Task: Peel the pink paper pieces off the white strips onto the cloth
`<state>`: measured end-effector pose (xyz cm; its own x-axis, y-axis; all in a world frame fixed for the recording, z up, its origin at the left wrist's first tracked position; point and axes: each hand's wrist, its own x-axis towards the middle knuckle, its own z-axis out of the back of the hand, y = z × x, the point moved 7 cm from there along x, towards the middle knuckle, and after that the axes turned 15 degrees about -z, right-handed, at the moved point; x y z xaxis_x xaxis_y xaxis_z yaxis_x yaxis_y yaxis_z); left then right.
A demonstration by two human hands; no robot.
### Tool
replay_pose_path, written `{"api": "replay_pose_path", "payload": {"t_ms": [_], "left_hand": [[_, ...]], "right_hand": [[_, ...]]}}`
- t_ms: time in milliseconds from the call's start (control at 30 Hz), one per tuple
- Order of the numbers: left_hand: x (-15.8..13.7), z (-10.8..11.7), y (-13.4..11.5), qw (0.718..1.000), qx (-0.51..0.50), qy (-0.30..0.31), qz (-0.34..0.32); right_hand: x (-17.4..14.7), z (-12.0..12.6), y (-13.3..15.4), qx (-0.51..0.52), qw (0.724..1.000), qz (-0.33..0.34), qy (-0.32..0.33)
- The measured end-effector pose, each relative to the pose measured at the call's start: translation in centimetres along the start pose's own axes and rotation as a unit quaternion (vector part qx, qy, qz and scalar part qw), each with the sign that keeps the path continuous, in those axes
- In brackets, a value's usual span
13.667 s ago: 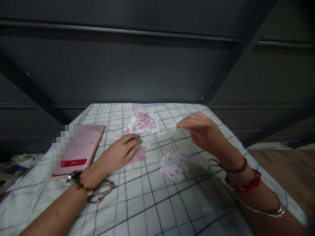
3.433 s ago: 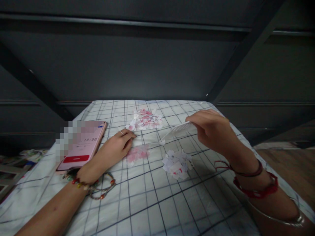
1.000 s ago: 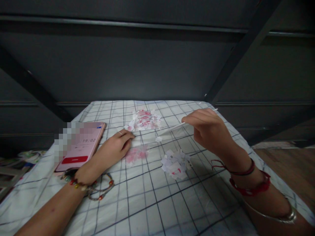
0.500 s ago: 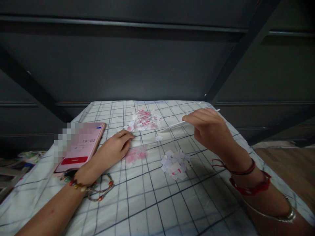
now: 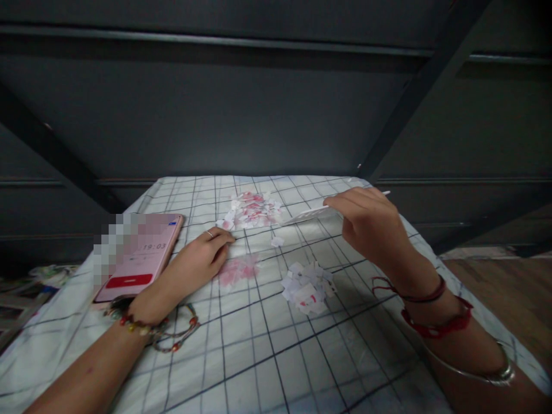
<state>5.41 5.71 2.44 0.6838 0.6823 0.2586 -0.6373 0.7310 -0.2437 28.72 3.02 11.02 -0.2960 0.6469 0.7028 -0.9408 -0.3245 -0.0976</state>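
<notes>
Pinches a white strip [image 5: 307, 214] in the right hand [image 5: 371, 223], bent at the wrist, beyond and right of the pink scraps [image 5: 238, 271]; rests the left hand [image 5: 202, 259] palm-down just left of those, with thumb slightly apart.

The right hand [image 5: 374, 225] covers the middle of a thin white strip [image 5: 307, 214]; we see only its two ends, and the lower fingers are largely hidden from us. We cannot make out the undersides of the fingers on the left hand [image 5: 202, 259]. Coarse pixels mask the left part of the phone [image 5: 149, 261], while the watch [image 5: 122, 305] obscures some of its near edge. Marks on the white scraps [image 5: 307, 290] are too small for us to read; the pink scraps [image 5: 238, 271] blur together. The picture's edges cut off both forearms [image 5: 88, 368], the table [image 5: 245, 351] and the floor [image 5: 495, 287].
</notes>
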Motion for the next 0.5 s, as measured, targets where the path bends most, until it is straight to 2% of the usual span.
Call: {"api": "replay_pose_path", "payload": {"t_ms": [100, 300, 500], "left_hand": [[0.0, 0.1, -0.1, 1.0, 0.001, -0.002, 0.0], [0.1, 0.2, -0.2, 1.0, 0.0, -0.004, -0.004], [0.1, 0.2, -0.1, 1.0, 0.0, -0.012, -0.003]], "right_hand": [[0.0, 0.3, 0.3, 0.038, 0.999, 0.002, 0.0], [0.1, -0.1, 0.5, 0.056, 0.997, 0.01, 0.045], [0.2, 0.1, -0.4, 0.061, 0.998, -0.014, 0.029]]}}
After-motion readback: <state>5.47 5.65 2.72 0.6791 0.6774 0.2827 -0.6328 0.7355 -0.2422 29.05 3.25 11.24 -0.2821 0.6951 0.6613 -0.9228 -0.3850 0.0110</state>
